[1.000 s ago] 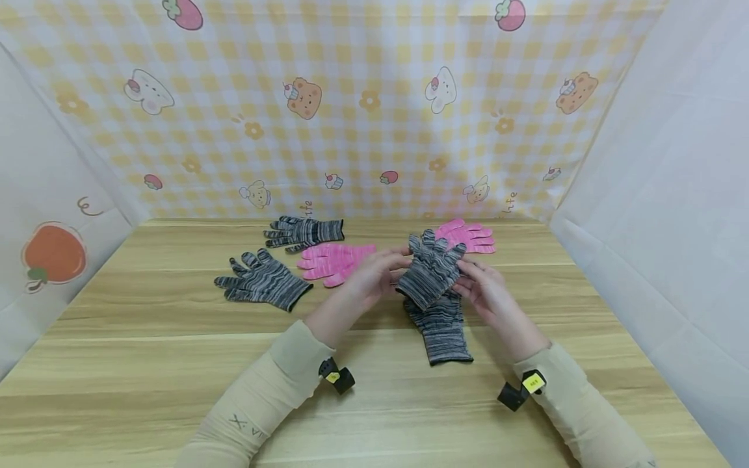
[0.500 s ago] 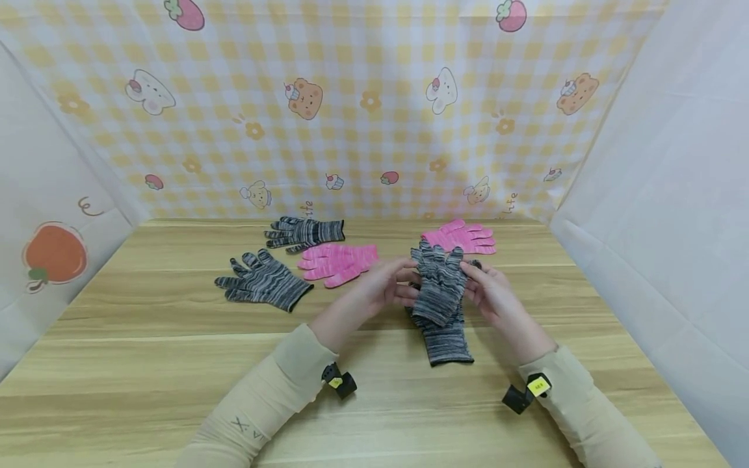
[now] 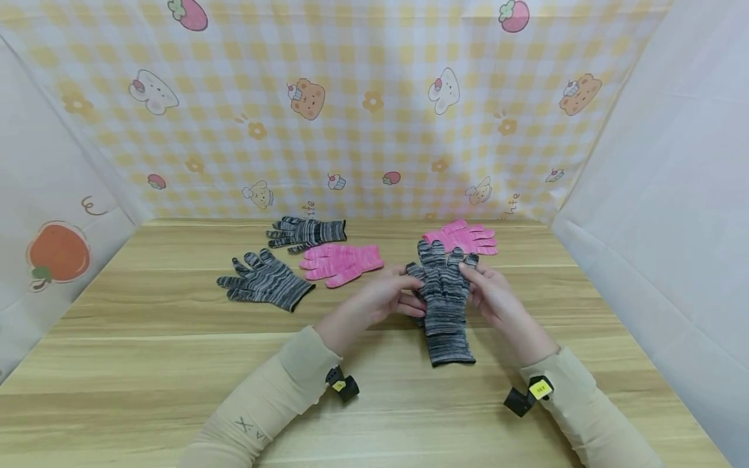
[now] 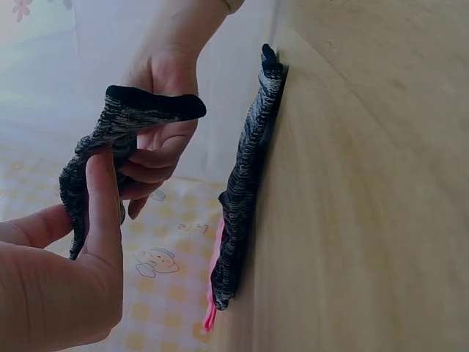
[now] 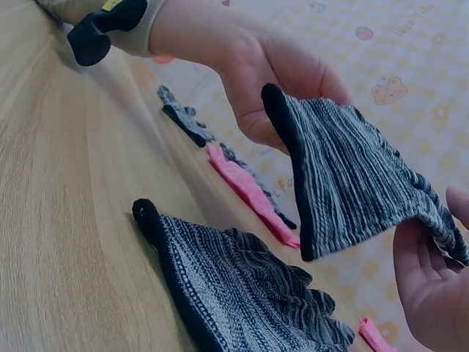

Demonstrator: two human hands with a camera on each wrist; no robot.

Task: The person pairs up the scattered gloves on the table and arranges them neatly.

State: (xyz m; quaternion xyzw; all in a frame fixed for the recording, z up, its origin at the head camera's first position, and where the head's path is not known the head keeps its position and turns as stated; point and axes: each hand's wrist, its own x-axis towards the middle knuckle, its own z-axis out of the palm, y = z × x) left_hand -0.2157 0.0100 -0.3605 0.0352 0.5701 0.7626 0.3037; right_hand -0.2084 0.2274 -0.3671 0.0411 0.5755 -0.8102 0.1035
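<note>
A black-and-grey knit glove point(image 3: 447, 292) is held up between my two hands, its fingers pointing toward the back wall. My left hand point(image 3: 386, 296) grips its left edge, and my right hand point(image 3: 494, 292) pinches the right edge near the glove's fingers, thumb on top. Below it, a second black-and-grey glove point(image 5: 242, 293) lies flat on the table; from above, mostly its cuff shows. Both wrist views have a gap between the held glove point(image 4: 110, 139) and the lower one point(image 4: 245, 176). The held glove's dark-edged cuff faces me.
Left of my hands lie a pink glove point(image 3: 342, 263) and two more black-and-grey gloves, one nearer point(image 3: 266, 281) and one farther back point(image 3: 307, 232). Another pink glove point(image 3: 462, 237) lies behind the held one. A checked cloth point(image 3: 374, 130) hangs along the wooden table's point(image 3: 380, 403) back edge.
The held glove has swung from slanted to nearly straight and shifted a little right and toward me, now lining up over the lower glove. Both hands moved slightly along with it.
</note>
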